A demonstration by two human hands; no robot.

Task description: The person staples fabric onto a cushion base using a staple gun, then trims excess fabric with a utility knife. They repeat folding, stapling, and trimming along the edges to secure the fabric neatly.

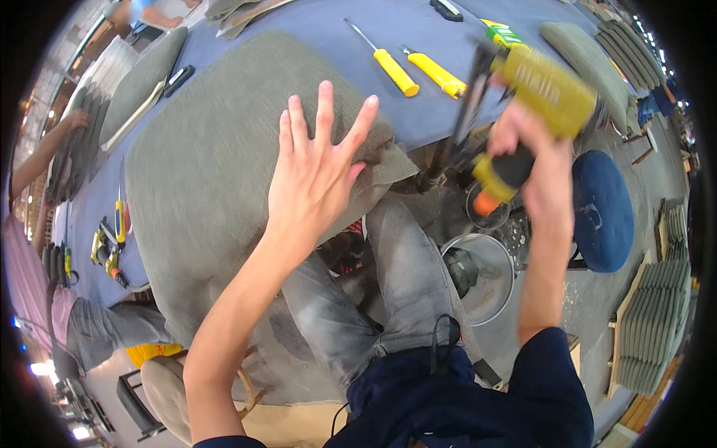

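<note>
My left hand (317,168) lies with its fingers spread on a large grey-green fabric-covered cushion (202,157), which leans from the table edge over my lap. At the cushion's right corner, a loose flap of fabric (394,164) sticks out. My right hand (526,134) is wrapped round the handle of a yellow-green staple gun (549,89). The gun is held up to the right of the cushion, apart from it, and is blurred by motion. An orange fitting shows at the lower end of its handle.
On the blue tabletop (299,22) lie a yellow-handled screwdriver (394,72) and yellow-handled pliers (435,72). A second staple gun (112,257) lies at left. Near my right knee stands a bucket (493,280), with a blue round stool (601,213) beyond. Other people stand at left.
</note>
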